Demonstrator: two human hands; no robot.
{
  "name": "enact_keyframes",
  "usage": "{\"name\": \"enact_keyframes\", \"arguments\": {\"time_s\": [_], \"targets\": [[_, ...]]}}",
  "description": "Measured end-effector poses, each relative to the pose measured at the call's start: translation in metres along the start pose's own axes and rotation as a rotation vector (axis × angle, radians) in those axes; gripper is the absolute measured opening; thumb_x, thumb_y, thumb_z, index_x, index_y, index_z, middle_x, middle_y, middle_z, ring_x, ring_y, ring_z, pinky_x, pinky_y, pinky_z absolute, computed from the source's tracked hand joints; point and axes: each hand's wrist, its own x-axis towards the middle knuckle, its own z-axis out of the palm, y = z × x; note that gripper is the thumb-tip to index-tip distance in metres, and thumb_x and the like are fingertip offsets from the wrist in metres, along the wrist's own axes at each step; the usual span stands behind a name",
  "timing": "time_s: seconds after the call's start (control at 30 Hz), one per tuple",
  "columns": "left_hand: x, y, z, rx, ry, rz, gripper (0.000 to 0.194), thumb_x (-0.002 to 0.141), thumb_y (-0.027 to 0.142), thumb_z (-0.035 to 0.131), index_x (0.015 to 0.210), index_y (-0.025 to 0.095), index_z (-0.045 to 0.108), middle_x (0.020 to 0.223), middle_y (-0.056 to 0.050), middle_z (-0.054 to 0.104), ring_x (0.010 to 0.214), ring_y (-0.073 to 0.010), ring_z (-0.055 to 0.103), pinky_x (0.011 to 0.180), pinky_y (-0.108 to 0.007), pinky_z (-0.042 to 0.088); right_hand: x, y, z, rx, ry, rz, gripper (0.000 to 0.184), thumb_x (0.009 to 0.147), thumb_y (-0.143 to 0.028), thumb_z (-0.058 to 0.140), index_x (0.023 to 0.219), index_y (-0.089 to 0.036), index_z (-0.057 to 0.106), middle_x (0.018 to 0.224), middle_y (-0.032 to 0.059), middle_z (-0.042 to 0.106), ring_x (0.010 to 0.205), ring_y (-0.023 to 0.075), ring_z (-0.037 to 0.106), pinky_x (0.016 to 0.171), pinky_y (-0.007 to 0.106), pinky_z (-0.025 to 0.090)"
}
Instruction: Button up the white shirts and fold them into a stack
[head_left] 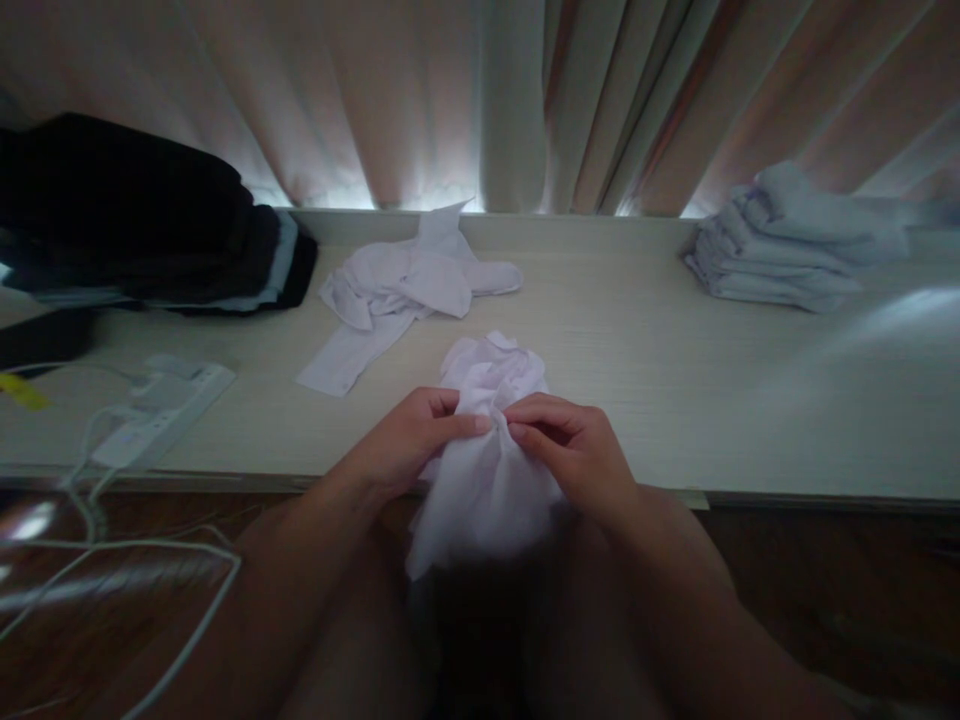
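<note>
A crumpled piece of white clothing hangs over the front edge of the pale surface, bunched at its top. My left hand grips it from the left, thumb lying across the fabric. From the right, my right hand pinches a small fold near the middle, its fingertips almost meeting the left thumb. The garment's exact kind cannot be made out. Just beyond it, a rumpled white long-sleeved garment lies on the surface, one sleeve stretched toward the front left.
A pile of dark folded clothes stands at the back left. Folded white clothes are stacked at the back right of the pale tabletop. A power strip with white cables sits at left. Curtains hang behind.
</note>
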Motion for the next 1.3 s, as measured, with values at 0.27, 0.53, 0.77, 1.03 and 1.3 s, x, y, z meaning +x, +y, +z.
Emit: {"name": "enact_keyframes", "arguments": {"time_s": [0.27,0.53,0.77,1.03,1.3], "targets": [[-0.001,0.0,0.004,0.104,0.02,0.08,0.023,0.069,0.034,0.077,0.077,0.012,0.074,0.074,-0.005,0.072,0.064,-0.0159,0.062,0.059,-0.025,0.047,0.0,0.001,0.006,-0.217,0.092,-0.159,0.011,0.085,-0.02,0.07,0.09,-0.026,0.077,0.091,0.0011,0.074,0.086,0.0177,0.068,0.082,0.031,0.052],[0.002,-0.004,0.006,0.336,0.136,0.216,0.022,0.074,0.036,0.071,0.07,0.014,0.073,0.066,-0.002,0.068,0.065,-0.0158,0.058,0.058,-0.024,0.045,0.0,0.009,0.012,-0.394,0.102,-0.241,0.012,0.088,-0.02,0.066,0.095,-0.025,0.075,0.092,0.003,0.073,0.088,0.0183,0.066,0.083,0.032,0.052],[0.002,-0.01,0.012,0.517,0.191,0.221,0.038,0.086,0.04,0.059,0.059,0.015,0.064,0.052,0.0,0.057,0.054,-0.0141,0.053,0.053,-0.024,0.037,0.004,0.018,0.011,-0.442,0.117,-0.254,0.012,0.09,-0.02,0.063,0.095,-0.024,0.074,0.092,0.0037,0.071,0.087,0.0174,0.065,0.082,0.03,0.051],[0.005,-0.014,0.011,0.626,0.199,0.259,0.043,0.087,0.044,0.057,0.055,0.016,0.061,0.051,0.0,0.057,0.053,-0.0146,0.051,0.052,-0.025,0.029,0.003,0.026,0.022,-0.5,0.117,-0.255,0.013,0.091,-0.022,0.062,0.095,-0.024,0.074,0.092,0.0048,0.069,0.088,0.018,0.065,0.083,0.031,0.051],[0.007,-0.021,0.012,0.813,0.326,0.377,0.035,0.084,0.033,0.055,0.053,0.019,0.049,0.053,0.002,0.05,0.054,-0.013,0.042,0.055,-0.028,0.024,0.006,0.022,0.029,-0.307,0.214,-0.169,0.008,0.085,-0.022,0.069,0.087,-0.024,0.077,0.088,0.0043,0.072,0.084,0.0186,0.066,0.082,0.034,0.053]]}}
